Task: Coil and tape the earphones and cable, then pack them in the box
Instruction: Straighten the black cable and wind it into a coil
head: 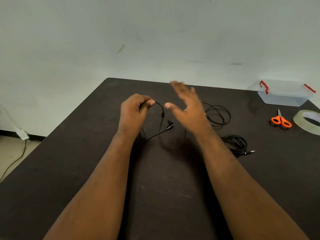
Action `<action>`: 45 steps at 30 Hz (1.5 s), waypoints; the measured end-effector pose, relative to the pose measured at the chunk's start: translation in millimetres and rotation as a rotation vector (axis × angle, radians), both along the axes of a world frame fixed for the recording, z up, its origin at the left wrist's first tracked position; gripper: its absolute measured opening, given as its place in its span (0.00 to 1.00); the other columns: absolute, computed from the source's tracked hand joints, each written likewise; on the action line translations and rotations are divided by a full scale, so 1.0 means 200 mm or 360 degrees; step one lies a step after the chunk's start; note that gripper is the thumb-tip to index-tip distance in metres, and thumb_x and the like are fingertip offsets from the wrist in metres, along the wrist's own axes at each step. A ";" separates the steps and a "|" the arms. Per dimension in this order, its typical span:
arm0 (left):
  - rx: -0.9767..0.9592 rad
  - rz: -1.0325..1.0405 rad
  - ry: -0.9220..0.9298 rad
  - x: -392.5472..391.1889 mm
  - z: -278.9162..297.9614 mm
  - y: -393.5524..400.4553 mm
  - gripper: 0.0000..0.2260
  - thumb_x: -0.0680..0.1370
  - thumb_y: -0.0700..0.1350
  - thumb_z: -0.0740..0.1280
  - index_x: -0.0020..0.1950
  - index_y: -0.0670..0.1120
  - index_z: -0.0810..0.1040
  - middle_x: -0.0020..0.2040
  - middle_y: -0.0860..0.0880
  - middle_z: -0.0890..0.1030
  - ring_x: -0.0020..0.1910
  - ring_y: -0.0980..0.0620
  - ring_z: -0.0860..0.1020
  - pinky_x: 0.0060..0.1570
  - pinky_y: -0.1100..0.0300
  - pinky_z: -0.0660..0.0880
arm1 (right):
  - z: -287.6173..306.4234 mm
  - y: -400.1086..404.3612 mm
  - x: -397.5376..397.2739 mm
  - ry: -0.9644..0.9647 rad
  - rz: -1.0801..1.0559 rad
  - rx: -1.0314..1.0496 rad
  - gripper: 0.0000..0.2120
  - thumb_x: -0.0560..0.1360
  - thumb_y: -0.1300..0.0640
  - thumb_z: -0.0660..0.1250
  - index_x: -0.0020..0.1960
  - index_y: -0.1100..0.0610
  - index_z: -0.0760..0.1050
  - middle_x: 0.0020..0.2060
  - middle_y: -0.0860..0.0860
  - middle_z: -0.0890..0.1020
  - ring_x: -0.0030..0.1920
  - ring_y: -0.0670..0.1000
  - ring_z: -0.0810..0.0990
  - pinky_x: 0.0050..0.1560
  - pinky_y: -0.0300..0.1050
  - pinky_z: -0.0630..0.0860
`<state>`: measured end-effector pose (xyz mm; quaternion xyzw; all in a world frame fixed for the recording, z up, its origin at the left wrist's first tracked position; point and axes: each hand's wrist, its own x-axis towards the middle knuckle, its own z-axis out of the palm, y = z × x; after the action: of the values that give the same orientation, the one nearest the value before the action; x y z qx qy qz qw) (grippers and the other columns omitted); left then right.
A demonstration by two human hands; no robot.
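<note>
Pale wall stands behind the dark desk [86, 170]. Above the middle, the left hand [133, 111] pinches the thin black earphones wire [162, 115]; the right hand [187, 108] is spread wide, holding nothing. Coiling seems just begun; next, the right hand should probably catch the hanging wire.
</note>
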<state>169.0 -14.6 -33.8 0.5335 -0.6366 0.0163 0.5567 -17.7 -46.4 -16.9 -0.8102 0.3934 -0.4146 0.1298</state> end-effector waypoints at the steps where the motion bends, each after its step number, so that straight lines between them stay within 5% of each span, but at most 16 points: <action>1: -0.0005 -0.0022 -0.0019 -0.02 0.00 0.00 0.03 0.75 0.40 0.71 0.43 0.42 0.82 0.37 0.50 0.79 0.34 0.61 0.74 0.38 0.74 0.68 | -0.01 0.03 0.07 0.0009 0.0146 0.0071 0.29 0.75 0.49 0.68 0.74 0.50 0.64 0.71 0.46 0.69 0.75 0.46 0.59 0.76 0.59 0.41; 3: -0.0028 -0.0036 -0.0028 -0.04 0.00 0.00 0.02 0.75 0.37 0.70 0.44 0.42 0.83 0.37 0.49 0.79 0.35 0.60 0.74 0.38 0.74 0.68 | -0.04 0.07 0.15 0.0030 0.0276 0.0217 0.26 0.75 0.53 0.69 0.72 0.51 0.67 0.60 0.42 0.79 0.65 0.40 0.72 0.76 0.56 0.43; 5: -0.0079 -0.0046 -0.0049 -0.02 0.01 0.01 0.01 0.75 0.40 0.71 0.45 0.43 0.83 0.38 0.51 0.80 0.38 0.60 0.75 0.40 0.74 0.69 | -0.04 0.06 0.15 -0.0096 0.0301 0.0316 0.21 0.75 0.58 0.70 0.67 0.54 0.74 0.42 0.39 0.80 0.45 0.34 0.78 0.71 0.47 0.59; 9: -0.0035 -0.0145 -0.0107 0.01 0.03 0.01 0.05 0.72 0.46 0.74 0.45 0.45 0.84 0.40 0.53 0.82 0.41 0.59 0.78 0.42 0.72 0.73 | -0.02 0.02 0.05 -0.0705 0.0203 0.0452 0.08 0.75 0.64 0.68 0.54 0.62 0.81 0.38 0.50 0.83 0.31 0.41 0.79 0.39 0.37 0.77; 13: 0.0040 -0.0064 -0.0077 0.08 0.02 0.01 0.05 0.74 0.42 0.72 0.49 0.44 0.84 0.43 0.52 0.82 0.42 0.60 0.79 0.45 0.73 0.73 | -0.01 -0.04 -0.08 -0.1134 0.0015 0.0544 0.06 0.75 0.61 0.69 0.51 0.55 0.83 0.33 0.48 0.83 0.24 0.47 0.68 0.22 0.36 0.66; 17: 0.0139 0.0009 0.0295 0.14 0.04 0.03 0.05 0.74 0.40 0.72 0.47 0.50 0.83 0.39 0.55 0.82 0.38 0.65 0.78 0.38 0.74 0.73 | 0.03 -0.09 -0.22 -0.1550 -0.0098 0.0719 0.05 0.72 0.63 0.72 0.42 0.54 0.84 0.26 0.49 0.79 0.24 0.46 0.68 0.21 0.35 0.61; 19: 0.0392 -0.0121 0.0436 0.19 0.06 0.04 0.04 0.74 0.43 0.73 0.42 0.53 0.83 0.32 0.58 0.80 0.33 0.64 0.77 0.29 0.72 0.72 | 0.04 -0.11 -0.28 -0.1774 -0.0155 0.0840 0.07 0.71 0.64 0.71 0.36 0.55 0.83 0.26 0.51 0.76 0.21 0.43 0.65 0.20 0.33 0.59; 22: 0.0702 -0.0469 0.0562 0.29 0.07 0.07 0.03 0.71 0.48 0.75 0.39 0.51 0.85 0.29 0.53 0.79 0.29 0.60 0.74 0.30 0.68 0.73 | 0.04 -0.12 -0.33 -0.1991 -0.0161 0.0947 0.08 0.71 0.66 0.68 0.35 0.57 0.81 0.29 0.54 0.74 0.19 0.44 0.61 0.19 0.33 0.56; 25: 0.0783 -0.0586 0.0841 0.36 0.04 0.09 0.09 0.68 0.54 0.73 0.37 0.49 0.86 0.31 0.49 0.79 0.31 0.57 0.75 0.34 0.63 0.75 | 0.03 -0.12 -0.33 -0.1949 -0.0210 0.0963 0.06 0.71 0.66 0.69 0.36 0.59 0.81 0.29 0.54 0.74 0.20 0.44 0.62 0.19 0.33 0.56; 28: 0.0824 -0.0568 0.1142 0.38 0.00 0.08 0.10 0.71 0.52 0.71 0.35 0.47 0.84 0.29 0.51 0.78 0.32 0.57 0.77 0.49 0.54 0.78 | 0.03 -0.12 -0.32 -0.1850 -0.0235 0.0954 0.06 0.70 0.67 0.71 0.36 0.59 0.81 0.25 0.51 0.74 0.20 0.44 0.62 0.19 0.34 0.57; 33: 0.0899 -0.0212 0.1408 0.39 -0.02 0.04 0.10 0.79 0.47 0.68 0.38 0.46 0.83 0.29 0.52 0.75 0.28 0.59 0.73 0.48 0.50 0.80 | 0.01 -0.11 -0.29 -0.1660 -0.0227 0.0936 0.08 0.67 0.69 0.72 0.34 0.58 0.83 0.23 0.50 0.76 0.21 0.43 0.67 0.20 0.34 0.59; 38: 0.0664 0.0387 0.1202 0.45 -0.03 0.03 0.10 0.79 0.45 0.67 0.38 0.50 0.82 0.33 0.51 0.77 0.34 0.57 0.73 0.46 0.56 0.77 | 0.00 -0.10 -0.25 -0.1272 -0.0089 0.0928 0.07 0.67 0.66 0.74 0.36 0.56 0.84 0.29 0.49 0.82 0.27 0.43 0.73 0.23 0.35 0.63; 41: 0.0546 0.0807 0.0924 0.48 -0.05 0.05 0.08 0.78 0.44 0.66 0.43 0.45 0.82 0.43 0.44 0.82 0.41 0.47 0.78 0.50 0.53 0.76 | -0.02 -0.09 -0.21 -0.1004 0.0035 0.0930 0.05 0.67 0.64 0.76 0.38 0.54 0.85 0.32 0.49 0.84 0.30 0.43 0.75 0.25 0.35 0.65; 45: 0.0479 0.1092 0.0541 0.49 -0.08 0.09 0.10 0.79 0.42 0.63 0.44 0.37 0.80 0.43 0.39 0.82 0.46 0.40 0.77 0.48 0.53 0.72 | -0.04 -0.04 -0.15 -0.0891 0.0084 0.0945 0.03 0.68 0.62 0.76 0.39 0.55 0.85 0.29 0.48 0.82 0.28 0.42 0.73 0.25 0.35 0.64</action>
<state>266.3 3.0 -50.1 0.7854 -0.3159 0.0192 0.5320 -46.9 -55.0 -24.2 -0.6032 0.4245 -0.4842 0.4706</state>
